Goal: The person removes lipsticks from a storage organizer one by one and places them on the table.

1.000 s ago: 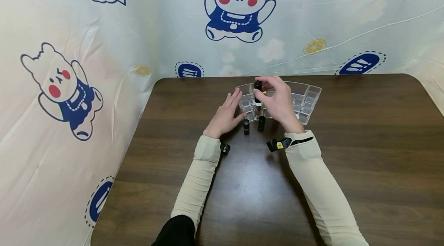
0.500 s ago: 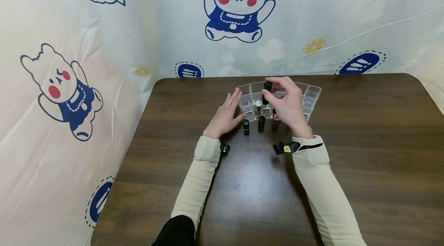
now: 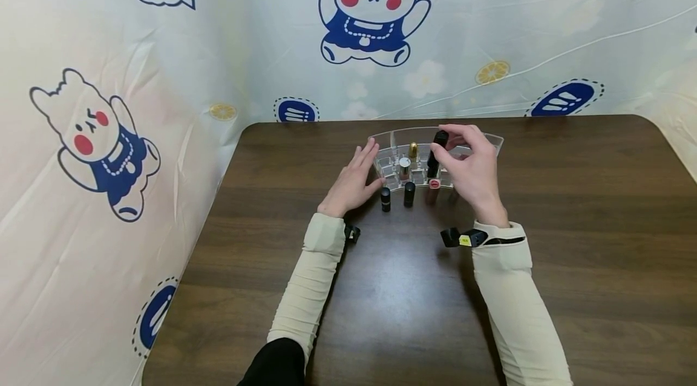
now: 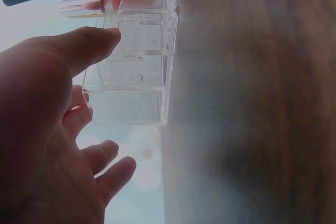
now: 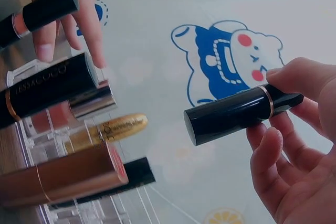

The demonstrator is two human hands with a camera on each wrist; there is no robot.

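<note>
My right hand (image 3: 472, 171) pinches a black lipstick tube (image 5: 228, 116) with a thin rose-gold ring between thumb and fingers. It is held in the air over a clear compartment organizer (image 3: 388, 162), beside another black tube (image 5: 140, 176). In the organizer stand a silver-topped lipstick (image 3: 405, 168) and a gold lipstick (image 3: 413, 150). My left hand (image 3: 351, 183) lies at the organizer's left side, fingers extended, thumb against its front corner. Two black lipsticks (image 3: 409, 193) and a brown tube with a red-marked top (image 3: 433, 190) stand in front of it.
The dark wooden table (image 3: 403, 289) carries the organizer near its back edge. Behind and to the left hangs a pale cloth (image 3: 272, 23) with printed cartoon bears. A strapped camera sits on each wrist.
My right hand has moved to the right with the black lipstick, away from above the silver-topped one. The gold lipstick has come into view. My left hand stays put.
</note>
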